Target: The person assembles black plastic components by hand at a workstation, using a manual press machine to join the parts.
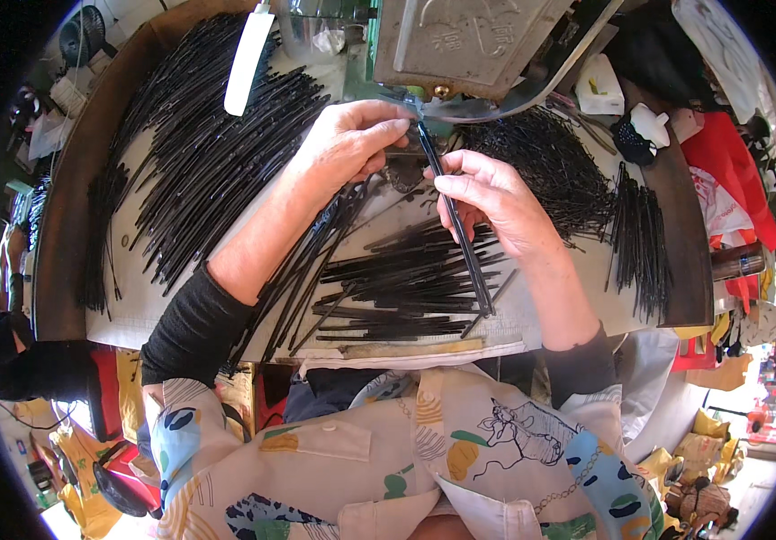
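Observation:
A long, slim black rod runs from the green-grey machine down toward the table's near edge. My right hand is closed around its upper part, thumb and fingers pinching it. At the machine's working point, my left hand has thumb and forefinger pressed together beside the rod's upper end; what lies between them is too small to make out. Below my hands, a loose stack of similar black rods covers the near middle of the table. More rods lie slantwise under my left forearm.
A large heap of black rods fills the table's left side. Tangled dark thin pieces are piled right of the machine, and a smaller rod bundle lies beyond. A white-bladed object hangs at upper left. The table's raised brown rim curves around.

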Tool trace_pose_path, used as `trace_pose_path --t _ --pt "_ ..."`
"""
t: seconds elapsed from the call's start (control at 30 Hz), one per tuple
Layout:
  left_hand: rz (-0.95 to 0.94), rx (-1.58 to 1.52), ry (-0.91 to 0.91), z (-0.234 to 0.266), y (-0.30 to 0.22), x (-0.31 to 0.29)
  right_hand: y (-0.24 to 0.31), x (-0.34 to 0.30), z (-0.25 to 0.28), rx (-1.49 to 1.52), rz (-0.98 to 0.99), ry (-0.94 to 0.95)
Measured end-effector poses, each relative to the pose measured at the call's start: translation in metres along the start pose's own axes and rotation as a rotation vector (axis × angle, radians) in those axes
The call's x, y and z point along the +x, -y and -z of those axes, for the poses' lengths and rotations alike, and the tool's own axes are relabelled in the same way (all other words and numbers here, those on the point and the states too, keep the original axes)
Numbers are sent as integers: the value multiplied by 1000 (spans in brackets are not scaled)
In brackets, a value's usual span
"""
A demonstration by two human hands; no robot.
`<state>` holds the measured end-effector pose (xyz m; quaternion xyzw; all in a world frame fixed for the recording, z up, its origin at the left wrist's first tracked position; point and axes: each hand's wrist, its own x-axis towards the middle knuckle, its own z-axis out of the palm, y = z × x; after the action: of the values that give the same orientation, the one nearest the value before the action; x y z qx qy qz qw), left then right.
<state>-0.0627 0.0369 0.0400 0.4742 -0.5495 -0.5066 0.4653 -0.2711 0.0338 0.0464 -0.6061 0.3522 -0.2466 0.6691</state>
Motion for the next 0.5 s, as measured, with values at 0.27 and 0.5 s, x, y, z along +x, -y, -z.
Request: trace_pose_path --t 0.27,0.5 --pt "2 -31 3 1 1 1 1 -1 -1 -50 16 -24" --pt "36 -59 5 2 0 0 2 0 -2 -68 15 -40"
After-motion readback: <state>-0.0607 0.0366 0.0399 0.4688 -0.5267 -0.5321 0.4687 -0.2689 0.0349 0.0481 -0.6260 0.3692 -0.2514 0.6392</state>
